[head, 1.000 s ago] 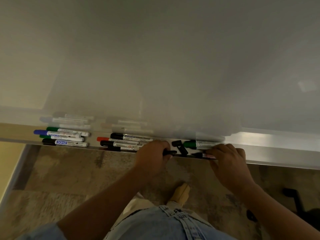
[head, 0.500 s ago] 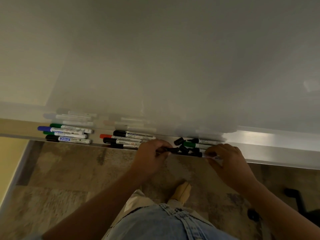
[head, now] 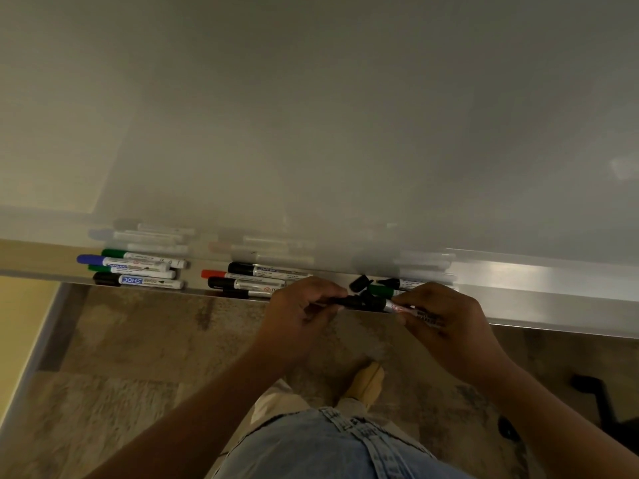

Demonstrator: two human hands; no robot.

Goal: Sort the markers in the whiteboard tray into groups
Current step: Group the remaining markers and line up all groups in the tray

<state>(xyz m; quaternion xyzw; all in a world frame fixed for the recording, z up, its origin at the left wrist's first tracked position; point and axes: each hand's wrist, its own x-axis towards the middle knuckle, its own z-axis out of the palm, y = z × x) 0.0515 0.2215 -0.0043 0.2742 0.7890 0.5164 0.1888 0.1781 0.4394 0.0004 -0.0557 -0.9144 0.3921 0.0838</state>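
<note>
A metal whiteboard tray (head: 539, 299) runs across the view. At its left lies a group of blue, green and black markers (head: 133, 269). In the middle lies a group of black markers and one red marker (head: 252, 280). A loose black cap (head: 359, 282), a green marker (head: 380, 291) and an uncapped marker (head: 403, 282) lie between my hands. My left hand (head: 301, 305) grips the black cap end of a black marker (head: 375, 304). My right hand (head: 442, 316) grips that marker's white barrel, just in front of the tray edge.
The whiteboard (head: 311, 115) fills the upper view and reflects the markers. Below are a mottled floor (head: 138, 357), my jeans (head: 311, 447) and a tan shoe (head: 366, 383). A dark chair base (head: 601, 406) stands at the lower right.
Both hands have drawn closer together, and the black marker now spans between them, held at each end. The loose cap and green marker stay in the tray.
</note>
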